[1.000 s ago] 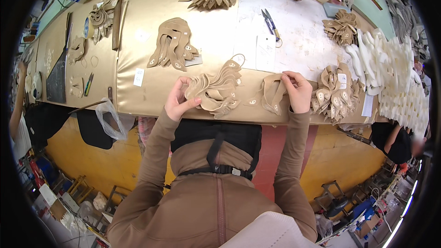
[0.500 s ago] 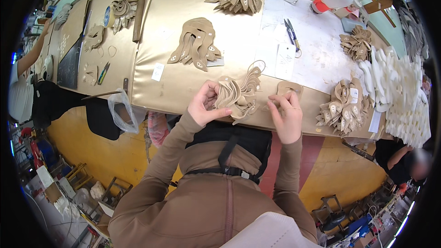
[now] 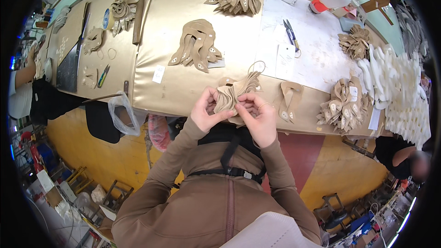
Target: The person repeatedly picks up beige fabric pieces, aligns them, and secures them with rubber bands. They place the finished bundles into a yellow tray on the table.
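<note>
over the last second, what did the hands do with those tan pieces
The right hand left the single piece near the table edge and moved left to join the left hand on the tan bundle. Both hands now grip it together. The other tan stacks and the scissors lie as before.

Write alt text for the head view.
Both hands, left hand and right hand, hold a fanned bundle of tan leather cut pieces at the near edge of a gold-covered worktable. More tan stacks, white cut pieces and scissors lie around.
</note>
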A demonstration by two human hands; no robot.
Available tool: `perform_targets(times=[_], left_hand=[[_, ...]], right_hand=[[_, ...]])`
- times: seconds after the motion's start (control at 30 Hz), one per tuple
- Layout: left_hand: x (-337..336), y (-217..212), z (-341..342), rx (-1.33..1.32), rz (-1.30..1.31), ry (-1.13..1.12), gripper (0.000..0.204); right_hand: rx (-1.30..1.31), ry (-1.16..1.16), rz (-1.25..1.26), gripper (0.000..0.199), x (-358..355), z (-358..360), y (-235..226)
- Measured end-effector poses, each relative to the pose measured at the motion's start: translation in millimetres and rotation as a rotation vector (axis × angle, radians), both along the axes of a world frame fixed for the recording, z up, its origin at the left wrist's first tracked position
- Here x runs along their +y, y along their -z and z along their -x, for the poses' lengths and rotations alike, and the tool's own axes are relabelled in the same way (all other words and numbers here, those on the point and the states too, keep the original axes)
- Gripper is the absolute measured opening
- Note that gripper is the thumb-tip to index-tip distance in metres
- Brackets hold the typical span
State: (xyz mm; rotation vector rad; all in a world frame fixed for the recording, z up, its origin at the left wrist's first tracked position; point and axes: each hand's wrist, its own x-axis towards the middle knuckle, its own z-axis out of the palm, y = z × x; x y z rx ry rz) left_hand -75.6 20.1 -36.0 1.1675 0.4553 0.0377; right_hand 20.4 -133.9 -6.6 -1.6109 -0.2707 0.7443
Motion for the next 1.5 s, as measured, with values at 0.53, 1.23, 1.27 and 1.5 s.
perform_targets(times=[0.53,1.23,1.27,1.5], left_hand=[[38.7,-11.6,-1.4,-0.040,-0.201,-0.063,0.028],[38.0,-55.2,16.9,0.054,-0.183,0.069,0.030],[37.8,-55.3,18.7,0.051,-0.178,0.081,0.030],[44.9,-56.3,31.9,0.022,-0.171,0.219,0.031]], right_hand=[[-0.891,-0.311,0.086,0.024,-89.0,-25.1,-82.9],[-0.721,-0.072,0.366,0.016,-85.4,-114.9,11.2],[-0.719,-0.063,0.354,0.016,-80.2,-107.9,6.7],[-0.720,-0.265,0.041,0.014,-5.4,-53.2,14.4]])
